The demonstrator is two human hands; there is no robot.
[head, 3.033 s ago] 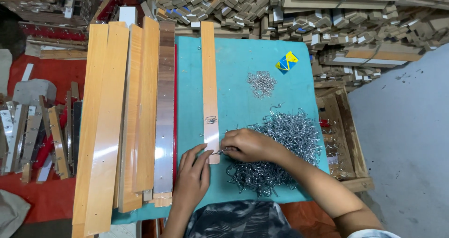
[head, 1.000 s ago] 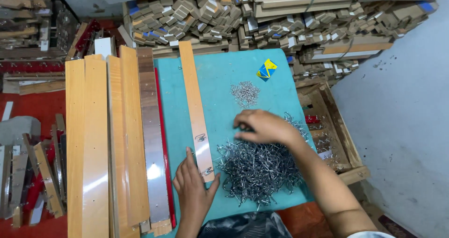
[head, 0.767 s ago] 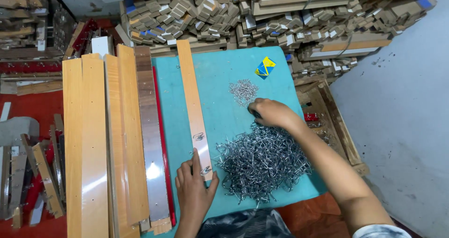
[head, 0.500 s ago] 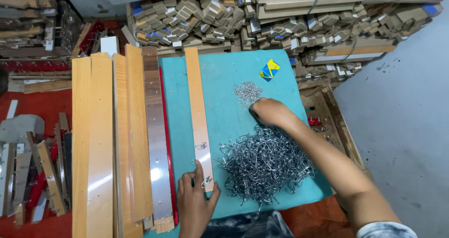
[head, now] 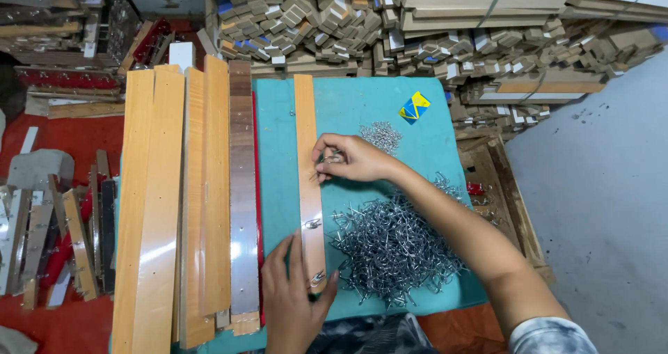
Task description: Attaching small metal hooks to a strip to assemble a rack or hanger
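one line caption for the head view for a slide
Left hand steadies narrow wooden strip on teal table; right hand holds small metal hook over it.

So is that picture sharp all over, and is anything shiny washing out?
Head view: mostly sharp; the pile of metal clips reads clearly. Glare streaks the glossy wooden slats and the darker reflective strip. The right hand over the narrow slat is slightly soft. The edges bow a little, as with a wide lens. The left hand is cut by the bottom edge.

Your left hand (head: pixel 292 302) near you, palm down, fingers spread and pressing flat, your right hand (head: pixel 348 159) reached farther out, forearm extended, fingertips (head: pixel 321 164) pinched together
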